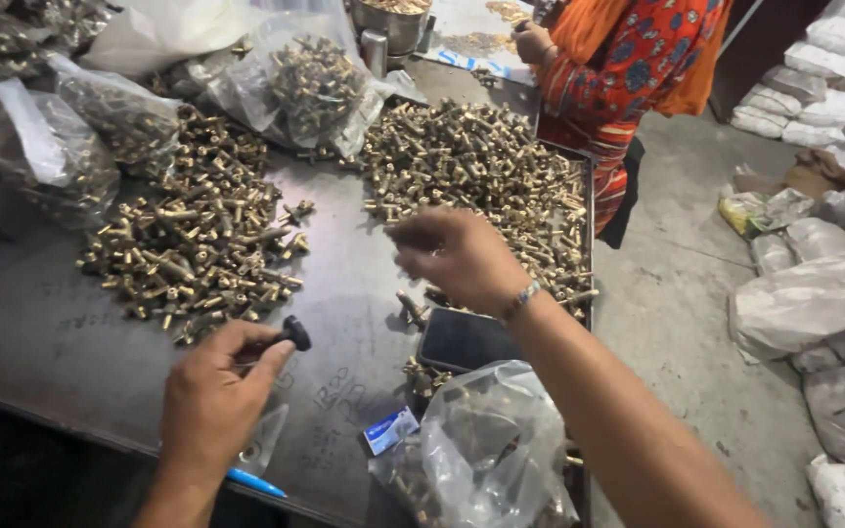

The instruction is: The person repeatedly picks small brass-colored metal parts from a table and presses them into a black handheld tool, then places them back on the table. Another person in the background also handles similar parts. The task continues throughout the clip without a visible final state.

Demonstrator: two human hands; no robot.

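Nearest me, my left hand pinches a small black round-headed knob between thumb and fingertips. My right hand, fingers curled, blurred, hovers by the far-right heap of brass bolts. Both heaps, left included, look large; the near clear plastic bag holds few.

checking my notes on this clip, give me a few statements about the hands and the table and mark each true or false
1. The left hand holds a small black part. True.
2. The right hand rests flat on the phone. False: it is raised over the table, near the right pile of brass fittings.
3. The fittings lie in one pile. False: there is a left pile too.
4. A blue pen lies by the left wrist. True.
5. Another person is at the table's far end. True.
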